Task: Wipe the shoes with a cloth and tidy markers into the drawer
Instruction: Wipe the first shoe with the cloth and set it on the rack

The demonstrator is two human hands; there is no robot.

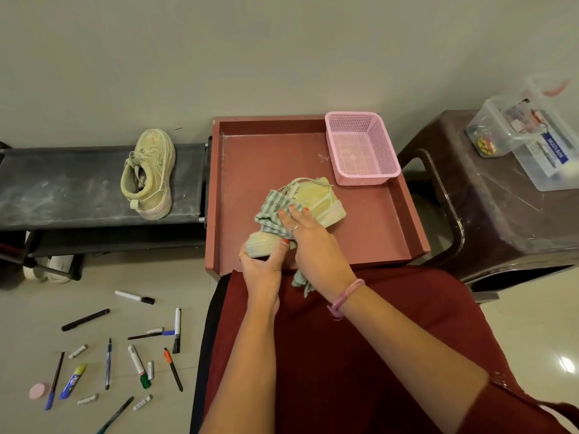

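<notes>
On red drawer [369, 233], near edge: left hand [264, 261] grips sneaker [316, 202] toe, right hand [305, 228] presses striped cloth [274, 211] flat on it — wiping step. Second sneaker [150, 173] far left on rack [62, 183]; markers [138, 366] on floor — likely next.

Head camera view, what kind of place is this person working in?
Probably a home entryway or utility corner. A low black shoe rack stands against the wall with a shoe on it, pens and markers lie on the tiled floor, and a brown plastic stool holds clear storage boxes.
</notes>
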